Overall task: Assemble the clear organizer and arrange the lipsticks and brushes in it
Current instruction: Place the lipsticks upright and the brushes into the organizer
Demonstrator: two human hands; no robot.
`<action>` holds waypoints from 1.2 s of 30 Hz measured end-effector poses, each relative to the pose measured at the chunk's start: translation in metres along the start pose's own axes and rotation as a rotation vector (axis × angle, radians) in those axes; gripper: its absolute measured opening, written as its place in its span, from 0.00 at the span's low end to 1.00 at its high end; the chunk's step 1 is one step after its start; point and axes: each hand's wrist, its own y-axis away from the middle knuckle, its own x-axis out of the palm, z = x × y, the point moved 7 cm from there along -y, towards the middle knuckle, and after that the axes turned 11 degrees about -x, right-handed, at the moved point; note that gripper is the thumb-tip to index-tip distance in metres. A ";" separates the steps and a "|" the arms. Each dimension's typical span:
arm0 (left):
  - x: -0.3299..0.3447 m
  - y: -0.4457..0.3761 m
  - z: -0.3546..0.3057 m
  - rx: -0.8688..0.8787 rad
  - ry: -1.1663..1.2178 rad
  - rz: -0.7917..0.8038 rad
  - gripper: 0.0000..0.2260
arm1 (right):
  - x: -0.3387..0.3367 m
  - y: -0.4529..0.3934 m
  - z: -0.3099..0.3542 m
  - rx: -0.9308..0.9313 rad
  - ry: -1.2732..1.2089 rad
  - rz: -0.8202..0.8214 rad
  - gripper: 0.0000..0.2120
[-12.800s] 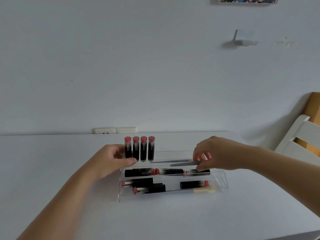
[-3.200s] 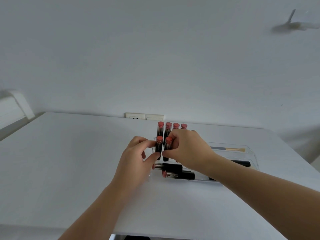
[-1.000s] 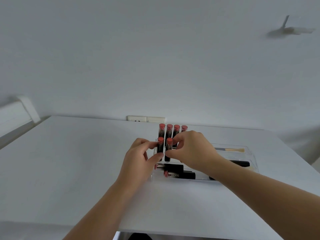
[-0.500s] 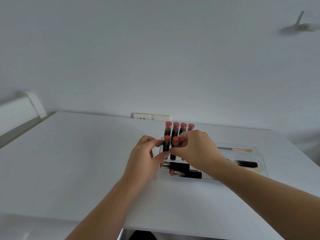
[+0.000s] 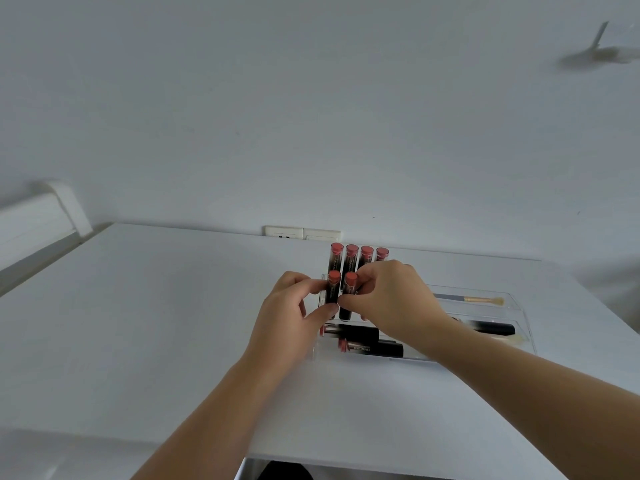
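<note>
The head view is the only one, and it looks down over a white table [image 5: 156,323] with the work gathered right of centre in the lower half of the frame. The clear organizer [image 5: 519,308] lies there, its walls faint against the table. At its upper left four upright lipsticks [image 5: 351,259] stand in a back row, pink ends up. In front of them stand two more.

The left hand [image 5: 287,320] pinches the left front lipstick [image 5: 333,289] between thumb and fingertips. The right hand [image 5: 391,303] curls around the right front lipstick [image 5: 349,292], its fingertips at the tube's middle; how far its fingers wrap behind cannot be told.

Below the hands several loose lipsticks [image 5: 367,348] lie flat in the organizer's nearer tray. To the right another dark tube [image 5: 491,329] lies flat, and a brush [image 5: 467,299] with a pale tip lies in the far compartment near the right edge of the frame.

The step in hand seems to be seating the two front tubes upright in their slots. To do it well, the person should keep each tube vertical and press straight down — a tilt would likely jam it against the divider or knock the back row. Letting go one hand at a time would show whether each tube stands by itself. The slot walls are nearly invisible, so feel matters more than sight here.
</note>
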 end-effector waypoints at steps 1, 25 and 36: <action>0.000 0.000 0.000 0.000 0.001 -0.001 0.12 | 0.000 0.000 0.000 0.001 -0.003 0.001 0.09; 0.000 -0.001 -0.001 0.004 -0.028 -0.007 0.13 | 0.003 0.000 -0.001 0.008 -0.012 0.035 0.09; 0.001 -0.001 0.002 0.000 -0.015 -0.001 0.14 | 0.001 0.002 0.000 -0.003 -0.009 0.041 0.08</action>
